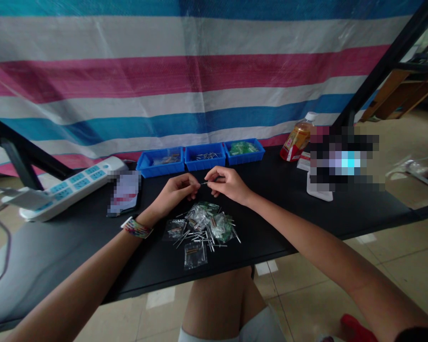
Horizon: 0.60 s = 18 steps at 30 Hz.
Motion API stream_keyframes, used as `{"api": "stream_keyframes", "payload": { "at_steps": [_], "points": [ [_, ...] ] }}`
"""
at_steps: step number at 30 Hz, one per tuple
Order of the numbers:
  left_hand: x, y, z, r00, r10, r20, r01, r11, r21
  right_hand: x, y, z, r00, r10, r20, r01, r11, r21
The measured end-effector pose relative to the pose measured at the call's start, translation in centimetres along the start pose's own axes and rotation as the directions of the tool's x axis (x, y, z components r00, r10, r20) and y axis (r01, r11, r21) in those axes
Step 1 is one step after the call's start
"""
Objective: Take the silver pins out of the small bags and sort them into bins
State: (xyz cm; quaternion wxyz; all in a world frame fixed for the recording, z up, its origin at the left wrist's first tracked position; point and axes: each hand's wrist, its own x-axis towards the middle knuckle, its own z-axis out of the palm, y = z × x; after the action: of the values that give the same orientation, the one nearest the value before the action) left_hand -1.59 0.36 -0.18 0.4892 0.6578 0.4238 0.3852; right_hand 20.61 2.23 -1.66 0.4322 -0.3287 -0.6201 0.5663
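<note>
Black table [306,209] against a striped tarp [199,71] — I've got both hands raised over a heap of small plastic bags and metal pins [203,228]. Left hand [174,190] and right hand [228,183] pinch one thin pin [207,182] between fingertips — three blue trays [199,156] lie just beyond.

Bare forearms; multicoloured woven wristband [137,228] on left wrist; dark sleeve edge [419,335] at right upper arm; pale shorts [260,330].
</note>
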Motion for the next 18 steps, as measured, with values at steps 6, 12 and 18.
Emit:
{"api": "stream_keyframes", "payload": {
  "at_steps": [6, 12, 18],
  "points": [
    [-0.1, 0.3, 0.1, 1.000, 0.009, -0.008, -0.009, 1.000, 0.010, 0.0, 0.0, 0.1, 1.000, 0.023, -0.007, -0.023, 0.999, 0.040],
    [-0.2, 0.4, 0.3, 1.000, 0.015, -0.008, -0.015, 1.000, -0.026, -0.2, -0.1, 0.2, 0.999, -0.021, 0.025, 0.019, 0.999, 0.046],
    [-0.3, 0.2, 0.3, 0.995, -0.033, -0.090, 0.016, 0.984, -0.177, 1.2, -0.3, -1.1, 0.968, -0.125, -0.217, 0.135, 0.990, 0.029]
  ]
}}
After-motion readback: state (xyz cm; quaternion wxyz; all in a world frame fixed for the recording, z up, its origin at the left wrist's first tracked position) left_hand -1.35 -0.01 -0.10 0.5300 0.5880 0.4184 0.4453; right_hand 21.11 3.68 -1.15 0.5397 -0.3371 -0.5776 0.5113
